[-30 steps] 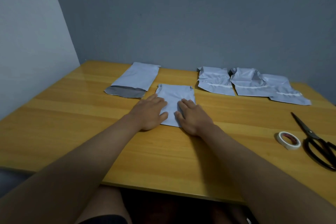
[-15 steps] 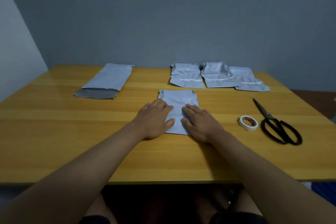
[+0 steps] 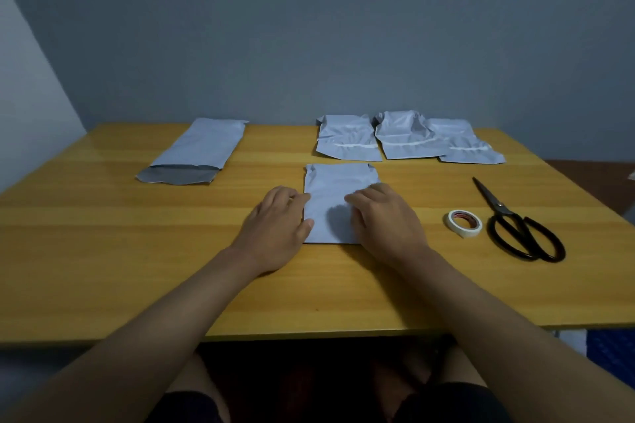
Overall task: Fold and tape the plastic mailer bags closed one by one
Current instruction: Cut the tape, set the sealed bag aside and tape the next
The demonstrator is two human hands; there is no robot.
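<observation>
A folded pale grey mailer bag (image 3: 335, 189) lies flat in the middle of the wooden table (image 3: 137, 251). My left hand (image 3: 275, 227) rests flat at its left edge, thumb on the bag's near left corner. My right hand (image 3: 385, 220) presses flat on the bag's right half and hides its near right corner. An unfolded mailer bag (image 3: 196, 151) with its dark flap open lies at the back left. Three folded, taped bags (image 3: 405, 139) sit in a row at the back right. A white tape roll (image 3: 464, 222) lies to the right of my right hand.
Black scissors (image 3: 515, 227) lie just right of the tape roll, blades pointing away. A grey wall stands right behind the table. The table's near edge runs across just above my knees.
The camera has shifted, so the table sits more squarely in view. My left hand has slid from on top of the bag to its left edge; my right hand stays pressed on it.
</observation>
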